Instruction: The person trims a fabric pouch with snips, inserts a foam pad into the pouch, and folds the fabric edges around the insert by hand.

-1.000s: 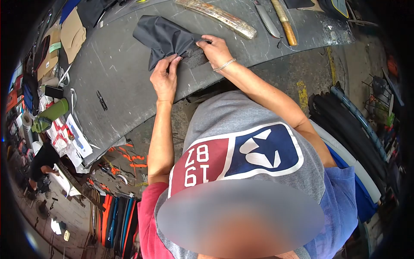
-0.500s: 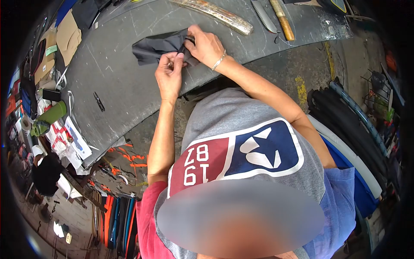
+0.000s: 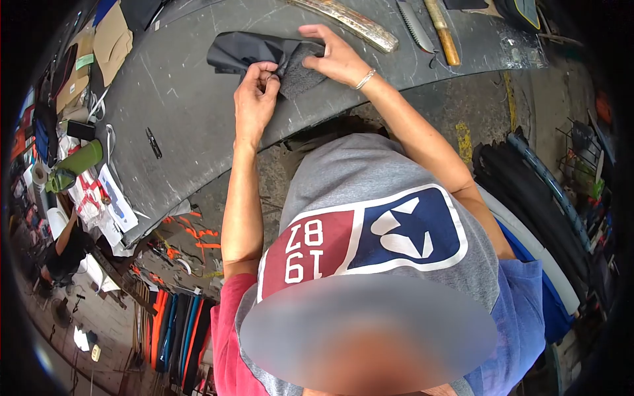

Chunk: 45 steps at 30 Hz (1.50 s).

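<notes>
In the head camera view, both forearms reach forward from the body over the edge of the dark table [image 3: 185,125]. The left hand [image 3: 256,99] is upright in the picture, its fingers curled, with thumb and forefinger pinching the near edge of the dark cloth [image 3: 247,53] around its middle. The right hand [image 3: 343,61] comes in at a slant, a bracelet [image 3: 364,78] at its wrist; its forefinger and thumb are spread apart, the thumb by the cloth's rough, textured part [image 3: 300,76]. Whether that thumb presses on it, I cannot tell.

The cloth lies on the table, its smooth part extending left beyond the left hand and its rough part between the two hands. Its long axis runs mostly sideways, the smooth end pointing left and the rough end sloping down toward the right. A pen [image 3: 153,142] lies well apart to the left; a saw [image 3: 415,26] lies beyond the right hand.
</notes>
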{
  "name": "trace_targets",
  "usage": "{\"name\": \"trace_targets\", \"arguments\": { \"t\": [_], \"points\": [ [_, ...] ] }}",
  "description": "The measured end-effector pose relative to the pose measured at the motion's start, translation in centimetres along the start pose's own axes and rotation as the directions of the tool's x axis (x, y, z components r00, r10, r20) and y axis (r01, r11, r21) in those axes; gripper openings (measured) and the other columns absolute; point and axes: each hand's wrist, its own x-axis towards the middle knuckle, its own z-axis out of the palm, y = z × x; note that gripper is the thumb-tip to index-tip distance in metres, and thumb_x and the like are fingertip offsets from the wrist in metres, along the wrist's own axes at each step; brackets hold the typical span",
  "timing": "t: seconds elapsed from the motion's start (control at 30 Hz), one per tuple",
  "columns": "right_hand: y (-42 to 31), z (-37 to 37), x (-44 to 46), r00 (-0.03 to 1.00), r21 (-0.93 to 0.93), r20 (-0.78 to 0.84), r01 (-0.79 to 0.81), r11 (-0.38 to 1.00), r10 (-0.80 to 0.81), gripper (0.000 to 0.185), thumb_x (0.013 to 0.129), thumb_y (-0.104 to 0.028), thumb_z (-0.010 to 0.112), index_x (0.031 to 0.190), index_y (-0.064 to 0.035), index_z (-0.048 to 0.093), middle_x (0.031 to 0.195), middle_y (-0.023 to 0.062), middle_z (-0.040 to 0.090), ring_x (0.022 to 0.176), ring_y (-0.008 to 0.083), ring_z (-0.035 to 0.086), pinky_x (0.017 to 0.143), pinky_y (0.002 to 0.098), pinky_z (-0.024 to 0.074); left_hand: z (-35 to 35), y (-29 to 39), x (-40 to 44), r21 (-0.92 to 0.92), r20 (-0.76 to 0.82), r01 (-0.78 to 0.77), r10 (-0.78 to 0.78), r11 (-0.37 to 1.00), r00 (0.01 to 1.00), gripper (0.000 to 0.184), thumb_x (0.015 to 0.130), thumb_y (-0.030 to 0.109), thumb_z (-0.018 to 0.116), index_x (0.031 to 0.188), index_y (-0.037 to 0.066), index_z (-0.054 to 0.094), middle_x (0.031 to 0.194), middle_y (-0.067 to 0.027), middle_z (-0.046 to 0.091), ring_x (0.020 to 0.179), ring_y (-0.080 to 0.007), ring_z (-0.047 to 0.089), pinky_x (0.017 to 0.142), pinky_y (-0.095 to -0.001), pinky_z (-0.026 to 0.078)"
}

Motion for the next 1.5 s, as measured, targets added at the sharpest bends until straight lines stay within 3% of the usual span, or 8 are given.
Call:
{"name": "trace_targets", "arguments": {
  "t": [0.47,0.57,0.7,0.83,0.93,1.07,1.27,1.5],
  "points": [
    [-1.3,0.3,-0.7,0.958,-0.477,-0.139,-0.288,0.831,0.252,0.06,0.075,-0.041,0.082,0.117,0.0008,0.072,0.105,0.0267,0.072,0.102,0.04,0.07,0.093,0.0436,0.0542,0.5,4.4,-1.9,0.233,0.208,-0.138,0.089,0.963,0.974,0.015,0.095,0.008,0.065,0.109,0.004,0.068,0.08,0.0041,0.062,0.07,-0.0046,0.052,0.066,-0.0234,0.046],
    [0.4,0.0,-0.9,0.995,-0.303,-0.096,-0.059,0.951,0.031,0.067,0.077,-0.042,0.082,0.127,-0.0003,0.067,0.117,0.0243,0.071,0.105,0.0341,0.07,0.089,0.0429,0.0559,1.0,3.0,-1.8,0.148,0.082,-0.106,0.094,0.983,0.992,0.016,0.095,0.009,0.065,0.108,0.001,0.067,0.08,-0.0026,0.065,0.069,-0.0096,0.056,0.066,-0.0267,0.049],
    [-2.7,-3.6,-3.1,0.921,0.372,0.365,-0.277,0.886,0.135,0.081,0.086,-0.029,0.083,0.153,-0.008,0.043,0.15,0.0128,0.049,0.117,0.0212,0.059,0.083,0.0345,0.0563,0.4,1.1,-1.1,-0.13,0.031,0.042,-0.038,0.991,0.999,0.015,0.098,0.008,0.061,0.109,-0.001,0.065,0.079,0.001,0.064,0.072,-0.007,0.057,0.068,-0.0244,0.048],
    [-2.0,-2.6,-4.4,0.921,0.503,0.327,-0.359,0.786,0.211,0.074,0.089,-0.023,0.079,0.152,-0.0063,0.043,0.142,0.0126,0.054,0.109,0.0204,0.062,0.076,0.0318,0.0568,1.1,0.6,-1.0,-0.163,0.223,0.05,-0.013,0.985,0.975,0.016,0.098,0.009,0.059,0.112,0.001,0.062,0.078,-0.0008,0.063,0.071,-0.0091,0.059,0.069,-0.0269,0.05],
    [-4.5,-1.7,-3.7,0.905,0.07,0.128,-0.417,0.906,0.406,0.068,0.089,-0.023,0.078,0.147,-0.0028,0.049,0.121,0.011,0.064,0.095,0.0198,0.064,0.072,0.0336,0.057,1.3,1.5,-0.8,0.01,0.287,0.065,-0.065,0.998,0.956,0.01,0.099,0.009,0.057,0.106,0.002,0.059,0.088,0.0008,0.062,0.079,-0.0083,0.06,0.072,-0.0271,0.05],
    [1.1,0.2,-2.1,0.999,-0.041,-0.019,-0.049,0.998,0.048,0.047,0.082,-0.026,0.08,0.121,-0.0037,0.069,0.083,0.0139,0.072,0.078,0.0227,0.069,0.076,0.0374,0.057,1.5,2.8,-1.4,0.106,0.339,0.052,-0.085,0.993,0.937,0.01,0.097,0.011,0.059,0.103,0.003,0.059,0.08,0.0001,0.062,0.069,-0.0095,0.059,0.067,-0.0282,0.05],
    [-2.2,-0.6,-3.5,0.98,-0.403,-0.186,-0.143,0.904,0.073,0.051,0.075,-0.029,0.08,0.121,-0.0084,0.071,0.103,0.0238,0.073,0.101,0.0387,0.071,0.088,0.0439,0.0561,2.3,5.5,-2.9,0.257,0.269,-0.105,0.033,0.961,0.963,0.02,0.094,0.02,0.072,0.094,0.003,0.063,0.071,-0.0033,0.059,0.06,-0.01,0.051,0.057,-0.0302,0.046],
    [-0.3,-2.6,-3.3,0.999,-0.254,-0.025,-0.051,0.966,0.047,0.054,0.086,-0.031,0.079,0.124,0.0066,0.066,0.102,0.0202,0.076,0.094,0.0281,0.072,0.086,0.0377,0.055,3.5,5.5,-3.7,0.278,0.125,-0.108,0.075,0.955,0.989,0.02,0.092,0.02,0.072,0.087,0.004,0.061,0.074,-0.0112,0.061,0.067,-0.0293,0.061,0.064,-0.0411,0.049]
  ]
}}
